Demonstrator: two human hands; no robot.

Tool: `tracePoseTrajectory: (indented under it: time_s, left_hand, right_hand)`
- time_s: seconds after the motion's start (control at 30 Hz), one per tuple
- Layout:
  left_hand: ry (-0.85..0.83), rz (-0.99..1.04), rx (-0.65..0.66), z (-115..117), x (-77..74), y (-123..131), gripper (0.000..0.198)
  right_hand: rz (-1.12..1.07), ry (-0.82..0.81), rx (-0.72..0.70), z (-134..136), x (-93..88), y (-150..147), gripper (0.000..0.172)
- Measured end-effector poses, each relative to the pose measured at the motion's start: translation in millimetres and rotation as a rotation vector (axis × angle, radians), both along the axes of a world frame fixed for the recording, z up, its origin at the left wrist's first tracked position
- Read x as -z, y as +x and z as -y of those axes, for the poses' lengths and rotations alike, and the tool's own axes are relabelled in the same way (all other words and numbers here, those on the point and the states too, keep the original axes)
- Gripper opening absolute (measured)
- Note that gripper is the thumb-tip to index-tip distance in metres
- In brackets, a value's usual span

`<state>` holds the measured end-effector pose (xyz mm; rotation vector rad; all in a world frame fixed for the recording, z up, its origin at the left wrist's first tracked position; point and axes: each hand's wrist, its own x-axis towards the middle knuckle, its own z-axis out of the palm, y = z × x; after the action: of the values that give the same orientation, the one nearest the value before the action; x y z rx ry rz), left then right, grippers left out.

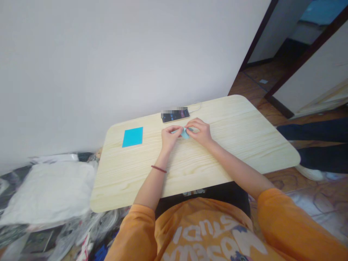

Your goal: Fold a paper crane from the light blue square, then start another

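The left hand [169, 138] and right hand [198, 132] meet over the middle of a pale wood-grain tabletop [239, 145], their fingers clenched together on a small folded piece of light-blue paper [185, 133]. A flat square sheet of cyan paper [132, 137] lies toward the tabletop's left end; a black smartphone [175, 115] lies at its far edge.

Left hand [170, 138]: pinching, left fingers [174, 129] curling inward | Right hand [199, 132]: arching over from the opposite side, right fingertips [190, 127] pressing down just beside the left fingers | Left forearm [153, 185]: rising steeply from the lower left | Right forearm [233, 170]: slanting in from the lower right
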<state>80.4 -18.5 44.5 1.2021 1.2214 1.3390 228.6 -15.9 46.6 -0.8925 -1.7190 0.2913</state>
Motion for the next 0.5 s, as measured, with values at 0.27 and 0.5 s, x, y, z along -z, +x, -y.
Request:
tracePoseTrajectory:
  time_s: [0.27, 0.5]
  left_hand:
    - [-0.15, 0.119, 0.05, -3.2, 5.7, 0.8, 0.028]
    - [-0.188, 0.157, 0.033, -4.4, 6.5, -0.1, 0.035]
  right_hand:
    - [0.026, -0.038, 0.017, -2.6, 3.3, 0.2, 0.008]
    - [0.026, -0.092, -0.029, -1.6, 0.3, -1.1, 0.012]
